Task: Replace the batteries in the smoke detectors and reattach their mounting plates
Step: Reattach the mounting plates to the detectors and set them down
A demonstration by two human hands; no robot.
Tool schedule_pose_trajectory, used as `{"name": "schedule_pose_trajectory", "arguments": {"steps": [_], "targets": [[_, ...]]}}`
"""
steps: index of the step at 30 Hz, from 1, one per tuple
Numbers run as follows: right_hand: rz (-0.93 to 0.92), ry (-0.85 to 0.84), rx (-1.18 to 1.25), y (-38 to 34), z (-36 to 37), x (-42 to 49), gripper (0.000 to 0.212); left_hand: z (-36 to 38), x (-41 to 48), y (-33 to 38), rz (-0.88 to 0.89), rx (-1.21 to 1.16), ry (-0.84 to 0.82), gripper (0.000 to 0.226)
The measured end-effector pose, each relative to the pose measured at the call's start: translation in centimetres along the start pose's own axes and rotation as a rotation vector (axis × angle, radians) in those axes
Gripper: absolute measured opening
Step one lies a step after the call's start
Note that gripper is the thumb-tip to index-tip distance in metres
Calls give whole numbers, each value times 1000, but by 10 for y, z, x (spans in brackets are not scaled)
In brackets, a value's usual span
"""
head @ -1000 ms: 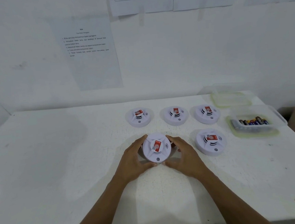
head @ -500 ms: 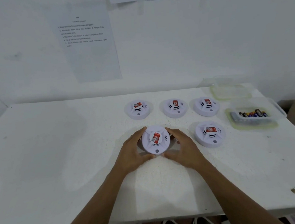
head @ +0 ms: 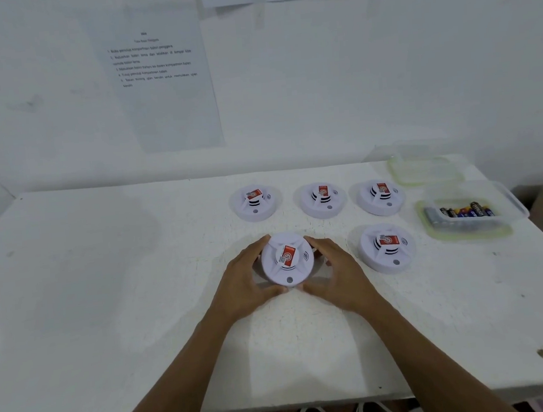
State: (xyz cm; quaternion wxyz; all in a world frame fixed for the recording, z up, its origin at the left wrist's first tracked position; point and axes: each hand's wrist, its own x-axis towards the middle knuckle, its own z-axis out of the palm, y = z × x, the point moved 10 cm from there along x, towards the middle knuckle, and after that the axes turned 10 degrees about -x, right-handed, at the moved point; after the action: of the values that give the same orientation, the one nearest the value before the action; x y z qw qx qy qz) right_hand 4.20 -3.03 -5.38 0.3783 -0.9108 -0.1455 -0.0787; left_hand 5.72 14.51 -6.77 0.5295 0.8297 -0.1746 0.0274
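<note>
A round white smoke detector [head: 287, 259] with a red label sits in the middle of the white table [head: 106, 286]. My left hand [head: 247, 280] grips its left rim and my right hand [head: 337, 274] grips its right rim, thumbs near the front edge. A second detector [head: 386, 248] lies to its right. Three more stand in a row behind: left [head: 254, 202], middle [head: 322, 199], right [head: 380, 196]. All lie face up with red labels.
A clear plastic tub [head: 471, 211] with several batteries stands at the right edge of the table. Behind it lies a clear lid or second tub [head: 424, 167]. The wall behind carries taped paper sheets [head: 160, 77]. Shoes show under the table's front edge.
Both hands stay on the same detector, which looks slightly raised or tilted toward me. The view has shifted a little downward.
</note>
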Motion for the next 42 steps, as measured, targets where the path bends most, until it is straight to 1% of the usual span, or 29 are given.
{"name": "schedule_pose_trajectory", "arguments": {"steps": [3, 6, 7, 9, 10, 12, 14, 17, 19, 21, 22, 23, 24, 26, 27, 29, 31, 32, 33, 36, 39, 40, 41, 42], "targets": [[9, -6, 0, 0, 0, 0, 69, 2, -1, 3, -2, 23, -5, 90], [7, -13, -19, -1, -1, 0, 69, -3, 2, -1, 5, 36, 84, 68], [12, -17, -24, -1, 0, 0, 69, -3, 3, -5, -9, 53, 75, 66], [30, -35, -41, 1, 2, 1, 71, -1, 5, -8, -37, 83, 46, 71], [43, -47, -51, 3, 4, 1, 74, -2, 5, -6, -16, 70, 50, 72], [55, -77, -80, 5, 6, 3, 79, 2, 6, -7, -23, 43, -28, 86], [53, -109, -103, 6, 8, 6, 77, 5, 8, -11, -18, 71, -83, 99], [64, -177, -108, 7, 11, 9, 80, 6, 9, -18, -33, 84, -119, 97], [80, -203, -59, 7, 11, 11, 76, 5, 13, -20, -42, 147, -148, 103], [109, -192, -5, 7, 7, 16, 67, -2, 17, -14, -48, 203, -160, 116], [118, -176, 2, 6, 4, 20, 62, -10, 20, -11, -41, 209, -138, 120], [127, -162, 0, 4, 2, 27, 57, -19, 24, -9, -52, 202, -104, 119], [136, -152, -1, 2, 1, 35, 53, -29, 30, -8, -68, 182, -55, 114], [148, -140, -3, -5, 1, 54, 48, -48, 47, -11, -110, 177, 30, 93], [157, -135, -7, -8, 2, 65, 47, -56, 57, -12, -142, 194, 48, 86], [181, -133, -11, -12, 6, 87, 47, -65, 80, -13, -130, 187, 54, 74], [209, -138, -16, -13, 11, 107, 51, -67, 97, -8, -142, 175, 39, 57], [232, -143, -25, -11, 14, 115, 53, -65, 104, -8, -151, 165, 22, 55], [260, -152, -36, -8, 17, 123, 57, -64, 110, -9, -164, 149, 12, 58], [328, -184, -57, 0, 25, 136, 63, -59, 119, -26, -229, 97, 9, 80], [347, -202, -40, 3, 33, 143, 65, -58, 121, -34, -254, 42, 36, 95], [348, -198, -28, 4, 36, 145, 63, -58, 122, -35, -252, 39, 49, 96], [347, -185, -12, 4, 38, 146, 59, -60, 123, -38, -244, 30, 65, 90], [348, -161, 15, 3, 38, 148, 54, -62, 124, -37, -218, 14, 89, 75]]}}
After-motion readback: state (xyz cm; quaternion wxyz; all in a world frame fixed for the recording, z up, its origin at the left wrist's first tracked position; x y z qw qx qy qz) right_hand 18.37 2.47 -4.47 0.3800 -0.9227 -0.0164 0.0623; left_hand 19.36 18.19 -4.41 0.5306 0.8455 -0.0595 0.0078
